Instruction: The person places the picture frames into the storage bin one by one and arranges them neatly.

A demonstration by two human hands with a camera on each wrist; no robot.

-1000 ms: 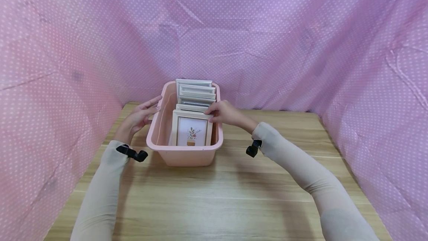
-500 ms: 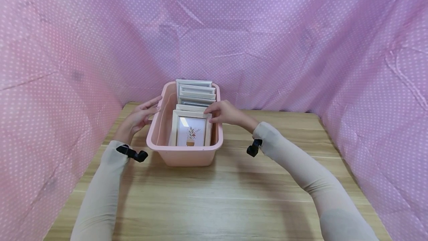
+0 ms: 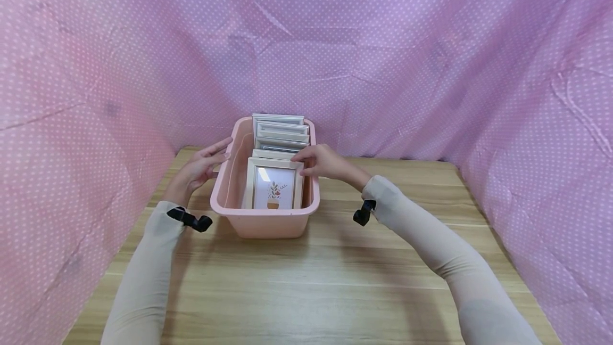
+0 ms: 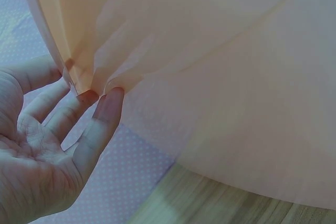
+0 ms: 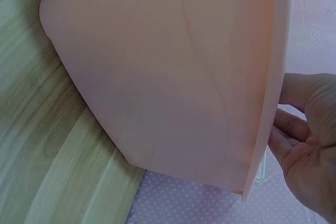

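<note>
A pink plastic bin (image 3: 265,226) stands on the table, with several light-framed picture frames (image 3: 280,126) lined up inside it. The front picture frame (image 3: 274,188) leans back and shows a potted flower print under shiny glass. My right hand (image 3: 328,163) reaches over the bin's right rim and pinches this frame at its upper right corner. In the right wrist view the fingertips of that hand are hidden behind the rim. My left hand (image 3: 198,166) is at the left rim; in the left wrist view its extended fingers (image 4: 107,111) touch the rim from outside and below.
The wooden table (image 3: 287,292) extends in front of the bin and to its right. Pink dotted cloth (image 3: 383,68) hangs behind and at both sides, close to the bin's far end. A black strap mount (image 3: 189,219) sits on each sleeve cuff.
The front picture frame has tilted back slightly and shifted a little left, and a bright reflection has appeared on its glass. Both hands have stayed nearly in place.
</note>
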